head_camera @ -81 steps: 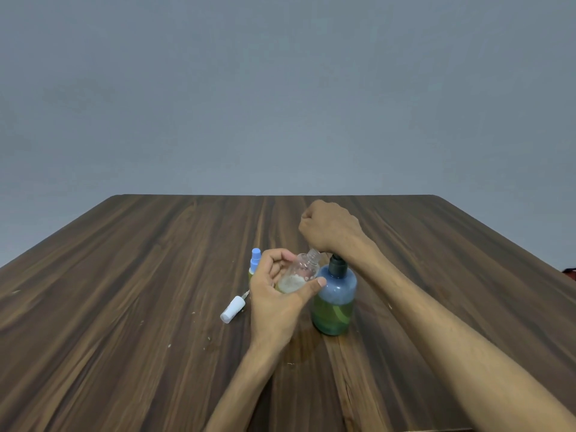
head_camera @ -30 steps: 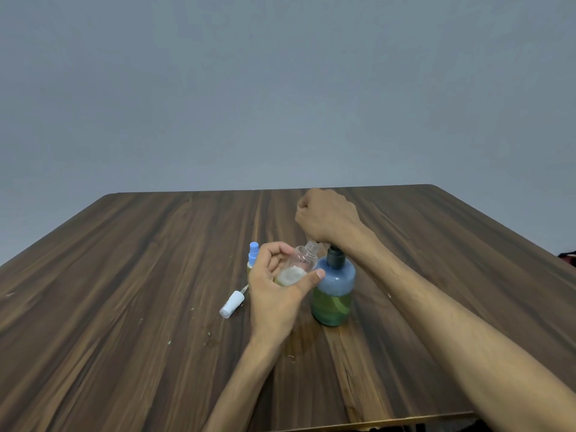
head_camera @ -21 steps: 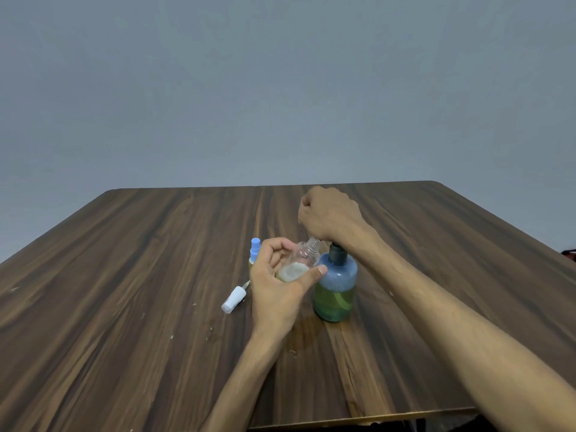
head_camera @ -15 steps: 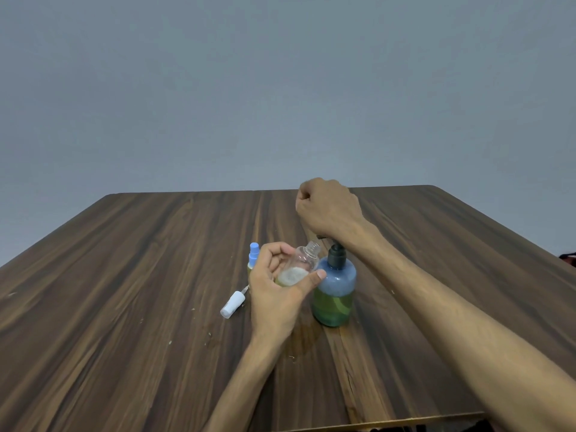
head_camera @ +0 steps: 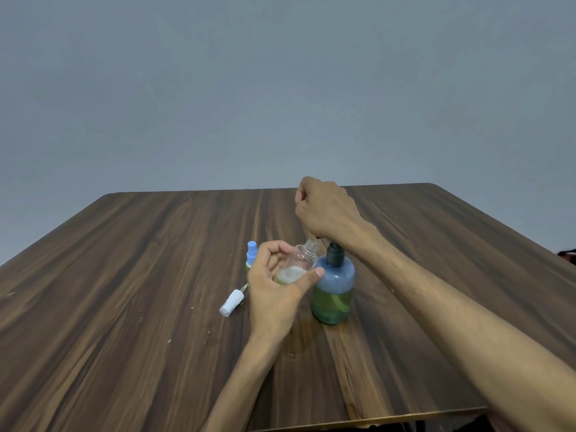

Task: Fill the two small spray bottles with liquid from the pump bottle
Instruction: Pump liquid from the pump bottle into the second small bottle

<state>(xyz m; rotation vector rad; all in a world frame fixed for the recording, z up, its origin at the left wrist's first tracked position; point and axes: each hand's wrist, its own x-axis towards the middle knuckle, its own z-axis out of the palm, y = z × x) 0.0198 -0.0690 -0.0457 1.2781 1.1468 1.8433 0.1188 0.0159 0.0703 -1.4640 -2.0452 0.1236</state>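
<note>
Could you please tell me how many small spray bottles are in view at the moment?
2. One clear, uncapped spray bottle is held tilted in the left hand, beside the pump bottle. The other, blue-capped bottle stands on the table behind that hand, mostly hidden.

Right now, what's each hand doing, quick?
Left hand: grips the uncapped small spray bottle, tilted toward the pump.
Right hand: fingers curled, over the pump bottle; what they hold is hidden.

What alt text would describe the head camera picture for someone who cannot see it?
A left hand holds an uncapped clear spray bottle, tilted, at a blue pump bottle whose pump a fisted right hand covers. A blue-capped spray bottle and a loose white sprayer cap sit on the wooden table.
</note>
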